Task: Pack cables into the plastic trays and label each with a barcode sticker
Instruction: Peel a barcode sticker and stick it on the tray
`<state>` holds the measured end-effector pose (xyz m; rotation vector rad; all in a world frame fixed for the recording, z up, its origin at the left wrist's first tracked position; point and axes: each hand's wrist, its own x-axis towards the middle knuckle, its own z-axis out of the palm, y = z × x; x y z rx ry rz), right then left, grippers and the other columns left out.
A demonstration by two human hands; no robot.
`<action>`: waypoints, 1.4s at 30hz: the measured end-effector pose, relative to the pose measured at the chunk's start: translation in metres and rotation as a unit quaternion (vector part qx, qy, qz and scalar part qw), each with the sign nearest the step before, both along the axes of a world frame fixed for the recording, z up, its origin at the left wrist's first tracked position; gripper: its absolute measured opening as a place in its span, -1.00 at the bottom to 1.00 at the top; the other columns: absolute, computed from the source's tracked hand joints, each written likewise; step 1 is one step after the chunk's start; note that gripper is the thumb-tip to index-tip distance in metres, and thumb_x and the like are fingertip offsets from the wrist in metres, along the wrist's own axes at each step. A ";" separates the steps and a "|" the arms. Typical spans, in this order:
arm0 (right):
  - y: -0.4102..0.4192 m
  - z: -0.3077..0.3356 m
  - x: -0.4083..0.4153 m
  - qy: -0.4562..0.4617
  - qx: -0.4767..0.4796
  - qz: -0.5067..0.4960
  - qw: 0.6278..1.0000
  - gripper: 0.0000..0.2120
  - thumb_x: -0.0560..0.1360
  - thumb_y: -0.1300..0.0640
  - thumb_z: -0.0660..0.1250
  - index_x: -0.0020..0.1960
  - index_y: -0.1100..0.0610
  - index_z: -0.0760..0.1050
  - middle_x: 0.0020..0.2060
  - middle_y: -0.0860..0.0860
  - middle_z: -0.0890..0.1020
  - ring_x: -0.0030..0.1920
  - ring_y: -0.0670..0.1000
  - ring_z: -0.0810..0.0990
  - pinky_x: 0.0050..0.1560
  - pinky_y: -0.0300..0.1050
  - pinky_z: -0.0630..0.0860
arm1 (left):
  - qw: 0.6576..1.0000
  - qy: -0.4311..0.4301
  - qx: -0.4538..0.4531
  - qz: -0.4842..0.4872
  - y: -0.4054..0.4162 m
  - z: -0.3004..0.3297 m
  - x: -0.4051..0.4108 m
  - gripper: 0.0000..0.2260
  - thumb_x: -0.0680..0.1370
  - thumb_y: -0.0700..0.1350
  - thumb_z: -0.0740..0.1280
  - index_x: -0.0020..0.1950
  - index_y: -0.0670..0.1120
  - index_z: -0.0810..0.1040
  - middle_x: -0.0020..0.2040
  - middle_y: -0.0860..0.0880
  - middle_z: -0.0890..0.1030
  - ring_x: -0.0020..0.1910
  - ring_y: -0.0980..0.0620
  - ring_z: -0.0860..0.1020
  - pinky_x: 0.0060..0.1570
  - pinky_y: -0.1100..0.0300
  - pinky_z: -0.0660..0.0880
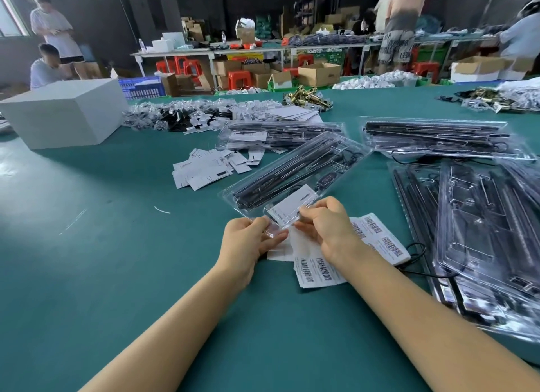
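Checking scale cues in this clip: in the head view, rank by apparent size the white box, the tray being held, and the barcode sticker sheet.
1. white box
2. tray
3. barcode sticker sheet, partly hidden by the right hand

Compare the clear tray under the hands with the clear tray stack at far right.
The single clear plastic tray lies alone, angled, carrying a white card; both hands touch its near end. The stack of clear plastic trays is piled, overlapping, untouched. Both hold black cables and sit on the green table.
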<state>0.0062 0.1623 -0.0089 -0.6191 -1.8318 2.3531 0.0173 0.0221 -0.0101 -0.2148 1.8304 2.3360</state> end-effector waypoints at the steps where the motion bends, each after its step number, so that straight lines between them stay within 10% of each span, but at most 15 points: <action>1: 0.000 0.000 0.000 -0.001 0.006 0.000 1.000 -0.79 0.51 0.38 0.30 -0.17 0.17 0.32 -0.35 0.11 0.56 -0.53 -0.07 0.58 -0.46 -0.27 0.53 | 1.000 -0.005 -0.002 0.003 -0.001 0.001 0.000 -0.83 0.53 -0.36 0.26 -0.27 -0.32 0.48 -0.37 -0.17 0.61 -0.28 -0.15 0.68 -0.08 0.04 0.60; 17: 0.002 -0.002 0.001 -0.021 0.010 0.026 0.999 -0.81 0.48 0.37 0.35 -0.13 0.19 0.34 -0.29 0.15 0.62 -0.44 -0.01 0.61 -0.23 -0.13 0.63 | 0.996 -0.039 -0.071 0.035 0.004 0.004 -0.007 -0.89 0.48 -0.43 0.18 -0.09 -0.32 0.47 -0.45 -0.10 0.61 -0.34 -0.16 0.67 0.20 -0.11 0.50; 25: 0.010 0.007 0.001 -0.014 -0.130 0.032 0.991 -0.79 0.50 0.18 0.41 0.00 0.31 0.49 -0.34 0.16 0.63 -0.46 0.05 0.64 -0.45 -0.21 0.57 | 0.986 0.081 -0.143 0.023 -0.003 0.004 -0.004 -0.80 0.56 -0.33 0.19 -0.26 -0.27 0.45 -0.25 -0.13 0.68 -0.37 -0.09 0.66 -0.28 0.16 0.62; 42: 0.000 0.014 0.007 0.105 -0.313 0.224 0.917 -0.74 0.58 0.17 0.26 0.24 0.10 0.33 0.17 0.24 0.55 -0.01 0.18 0.66 0.01 0.00 0.63 | 0.932 0.251 -0.240 0.106 -0.048 0.030 -0.008 -0.86 0.59 -0.28 0.23 -0.14 -0.15 0.49 -0.35 -0.02 0.58 -0.43 -0.06 0.64 -0.31 0.07 0.61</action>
